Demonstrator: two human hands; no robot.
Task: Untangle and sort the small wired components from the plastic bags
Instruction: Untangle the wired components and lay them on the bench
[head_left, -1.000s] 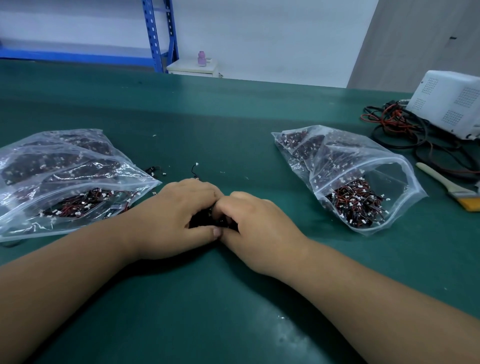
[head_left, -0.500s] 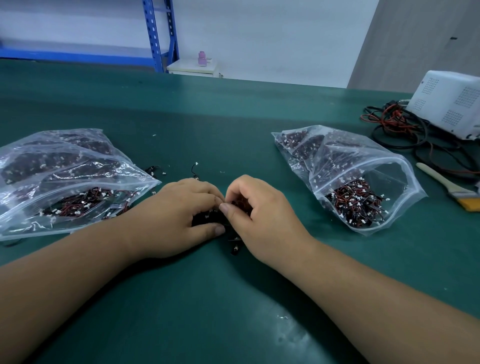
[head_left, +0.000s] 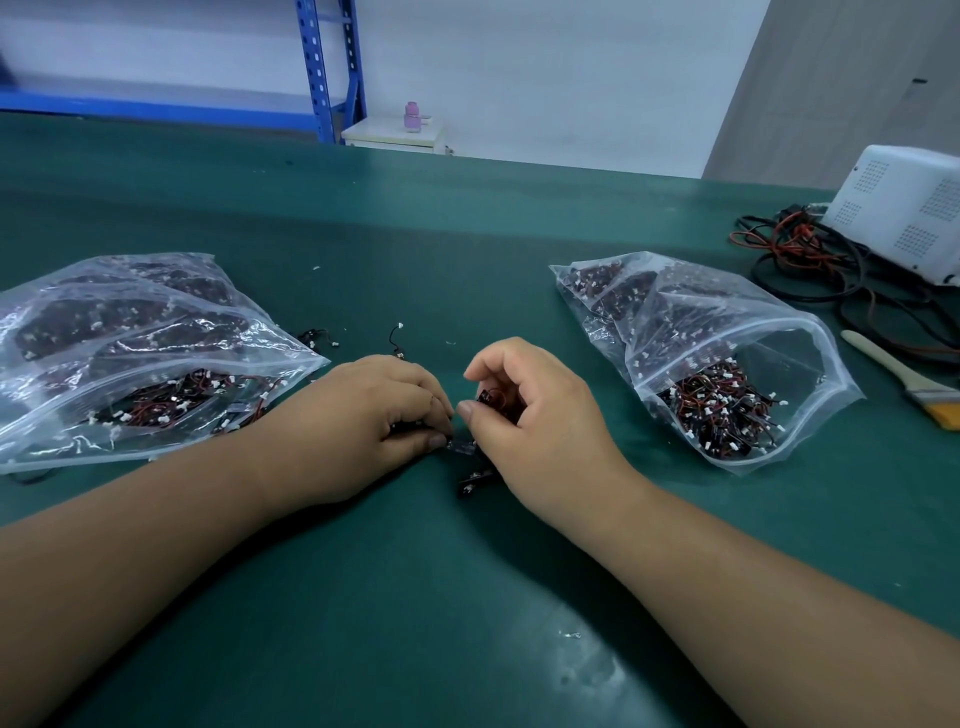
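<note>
We see both hands working at the middle of the dark green table (head_left: 467, 234). The left hand (head_left: 374, 415) lies knuckles-up on the table, its fingers curled down and pinching dark parts of a small tangled cluster of black-and-red wired components (head_left: 491, 402). The right hand (head_left: 545, 436) sits just beside it, its fingers curled round the upper part of the cluster. A few pieces of the cluster lie on the table below the right thumb.

A clear plastic zip bag on the left (head_left: 156, 332) lies beside the left forearm and holds more such components. A clear plastic zip bag on the right (head_left: 727, 353) lies apart from the right hand, with its mouth open and a heap of components inside. One loose black wired component (head_left: 395, 340) lies just beyond the left hand.

At the far right we note a wooden-handled brush with yellow bristles (head_left: 904, 376), a white perforated equipment case (head_left: 904, 208) and a coil of black and red cables (head_left: 810, 270).
</note>
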